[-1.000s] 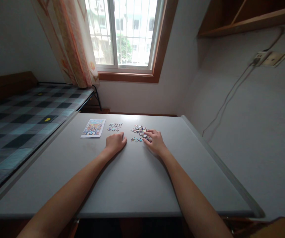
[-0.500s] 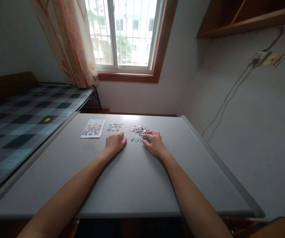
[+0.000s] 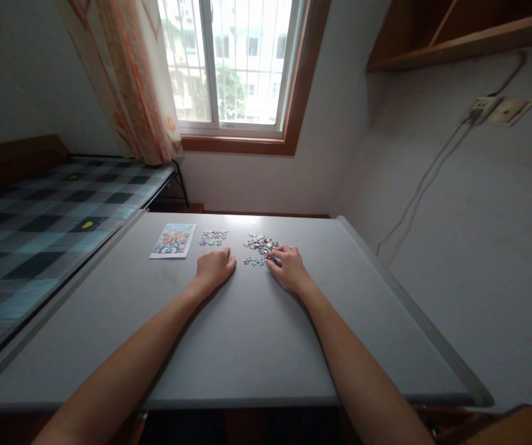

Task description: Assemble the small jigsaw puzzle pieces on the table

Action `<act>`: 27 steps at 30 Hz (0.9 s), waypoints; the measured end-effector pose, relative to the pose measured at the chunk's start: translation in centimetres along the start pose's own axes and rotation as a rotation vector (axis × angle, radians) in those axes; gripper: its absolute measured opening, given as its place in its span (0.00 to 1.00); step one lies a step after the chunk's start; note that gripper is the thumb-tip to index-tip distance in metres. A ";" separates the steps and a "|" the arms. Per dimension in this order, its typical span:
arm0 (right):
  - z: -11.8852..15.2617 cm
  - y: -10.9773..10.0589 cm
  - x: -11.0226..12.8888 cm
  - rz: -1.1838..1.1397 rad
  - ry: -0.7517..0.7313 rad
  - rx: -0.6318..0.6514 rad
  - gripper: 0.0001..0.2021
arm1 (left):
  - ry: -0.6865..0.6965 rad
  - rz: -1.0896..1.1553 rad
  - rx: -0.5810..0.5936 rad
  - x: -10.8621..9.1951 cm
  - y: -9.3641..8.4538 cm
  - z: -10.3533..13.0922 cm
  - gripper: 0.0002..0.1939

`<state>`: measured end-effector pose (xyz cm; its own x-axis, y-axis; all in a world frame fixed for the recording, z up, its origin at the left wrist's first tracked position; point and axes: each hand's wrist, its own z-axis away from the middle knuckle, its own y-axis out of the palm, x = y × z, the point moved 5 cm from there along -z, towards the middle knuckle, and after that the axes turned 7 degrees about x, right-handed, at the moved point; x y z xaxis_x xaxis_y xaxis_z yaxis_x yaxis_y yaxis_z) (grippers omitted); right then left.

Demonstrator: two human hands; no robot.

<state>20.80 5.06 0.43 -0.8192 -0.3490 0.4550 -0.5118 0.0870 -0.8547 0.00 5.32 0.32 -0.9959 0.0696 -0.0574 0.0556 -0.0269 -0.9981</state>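
My left hand point(image 3: 214, 266) rests on the grey-white table with its fingers curled into a loose fist and the thumb towards the right. Just beyond it lies a small group of jigsaw puzzle pieces point(image 3: 214, 237), set out in rows. My right hand point(image 3: 288, 264) reaches over the near right edge of a heap of jigsaw pieces point(image 3: 260, 243). Its fingers are apart and bent down, with the fingertips among the pieces; some pieces under them are hidden. Left of those fingertips lies a short row of pieces point(image 3: 253, 262). A colourful printed picture sheet point(image 3: 173, 241) lies flat at the left.
The table point(image 3: 247, 346) has a raised rim on its right side point(image 3: 414, 309). A bed with a checked cover point(image 3: 84, 198) adjoins its left side. Behind are a window point(image 3: 242, 68) and a curtain point(image 3: 131, 80). Cables point(image 3: 426, 179) hang from a wall socket on the right.
Both hands stay in nearly the same place. The right fingers have shifted very slightly among the pieces at the heap's near edge.
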 end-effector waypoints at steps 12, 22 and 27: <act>0.0 -0.1 0.0 0.021 0.040 -0.001 0.06 | -0.002 -0.004 -0.005 0.0 0.0 -0.1 0.22; 0.0 0.0 0.1 0.031 0.045 0.012 0.08 | -0.029 0.003 0.016 -0.1 -0.3 0.1 0.22; 0.1 0.0 0.2 0.041 0.007 -0.013 0.14 | -0.025 0.027 0.035 -0.2 -0.5 0.2 0.21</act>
<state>20.69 4.89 0.44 -0.8413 -0.3387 0.4214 -0.4809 0.1130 -0.8694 0.20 5.08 0.81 -0.9955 0.0434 -0.0837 0.0809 -0.0630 -0.9947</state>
